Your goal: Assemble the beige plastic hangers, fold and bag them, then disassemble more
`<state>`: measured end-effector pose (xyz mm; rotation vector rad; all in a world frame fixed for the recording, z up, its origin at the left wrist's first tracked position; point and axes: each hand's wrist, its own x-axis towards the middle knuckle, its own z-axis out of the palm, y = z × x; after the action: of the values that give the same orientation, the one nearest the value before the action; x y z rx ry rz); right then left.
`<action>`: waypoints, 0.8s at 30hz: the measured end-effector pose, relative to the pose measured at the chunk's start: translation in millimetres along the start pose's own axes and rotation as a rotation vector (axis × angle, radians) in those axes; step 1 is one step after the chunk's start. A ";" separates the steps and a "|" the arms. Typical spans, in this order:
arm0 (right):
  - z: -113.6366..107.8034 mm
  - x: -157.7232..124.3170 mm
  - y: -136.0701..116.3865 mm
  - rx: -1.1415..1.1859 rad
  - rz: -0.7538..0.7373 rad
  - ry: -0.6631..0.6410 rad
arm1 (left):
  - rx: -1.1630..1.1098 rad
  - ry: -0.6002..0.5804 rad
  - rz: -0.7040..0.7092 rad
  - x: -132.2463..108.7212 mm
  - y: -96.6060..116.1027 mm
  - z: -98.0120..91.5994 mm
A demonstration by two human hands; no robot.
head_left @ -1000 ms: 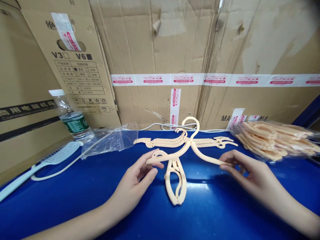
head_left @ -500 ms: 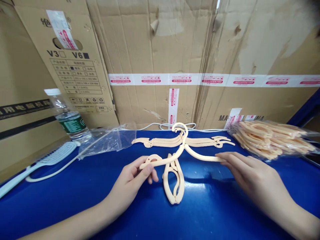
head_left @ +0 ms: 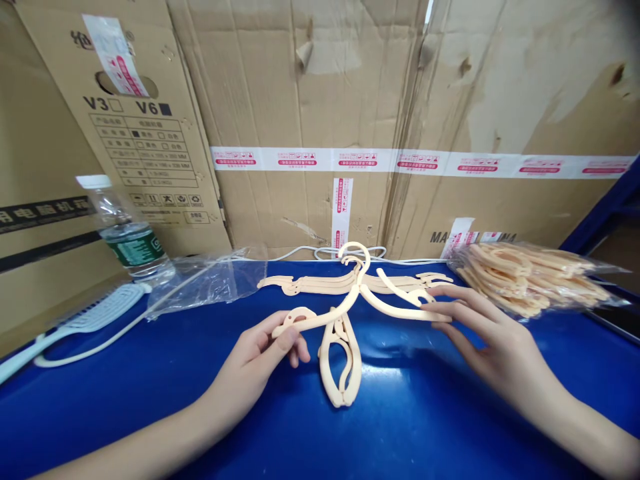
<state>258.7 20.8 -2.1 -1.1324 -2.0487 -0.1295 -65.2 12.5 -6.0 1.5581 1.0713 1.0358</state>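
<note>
A cream plastic folding hanger is spread in front of me, its hook pointing up. My left hand pinches the tip of its left arm between thumb and fingers. At the opposite end, my right hand grips the right arm's tip, where a thin inner strip now stands out above the arm. Below the hook, a folded hanger lies on the blue table. Several unfolded hangers rest stacked behind the held one, partly covered by it.
Bagged folded hangers lie at the right. On the left are a water bottle, a pale blue hairbrush and a clear plastic bag. A white cable runs along the cardboard at the back.
My right fingers have shifted and spread somewhat at the hanger's right tip. The right arm's inner strip has swung up into sight. My left hand keeps its pinch.
</note>
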 end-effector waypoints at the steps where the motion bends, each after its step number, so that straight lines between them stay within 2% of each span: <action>1: 0.6 0.2 0.4 0.074 0.054 -0.016 | -0.005 -0.001 -0.002 0.1 -0.3 0.2; 4: 0.1 1.9 0.7 0.313 0.240 -0.069 | -0.018 0.005 -0.011 0.7 -2.6 -0.3; 7: -3.4 5.5 -0.3 0.487 0.362 -0.088 | -0.023 0.038 0.003 1.5 -4.8 -1.5; 10: -6.2 8.6 0.9 0.622 0.442 -0.067 | -0.041 0.100 0.019 2.2 -3.8 -2.3; 14: -5.6 8.8 6.5 0.766 0.541 -0.013 | -0.117 0.157 -0.063 3.5 2.0 -1.6; 17: -4.1 8.6 6.5 0.835 0.578 -0.022 | -0.163 0.176 -0.091 3.4 5.6 0.4; 20: -2.0 9.0 -2.2 0.949 0.640 -0.051 | -0.168 0.164 -0.100 1.0 6.5 3.8; 24: 5.5 6.1 -21.0 1.137 0.740 -0.093 | -0.206 0.079 -0.126 -3.9 7.3 11.6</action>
<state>237.9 14.7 3.7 -1.0076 -1.2408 1.2852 -54.0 4.8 -1.6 1.2783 1.0672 1.0919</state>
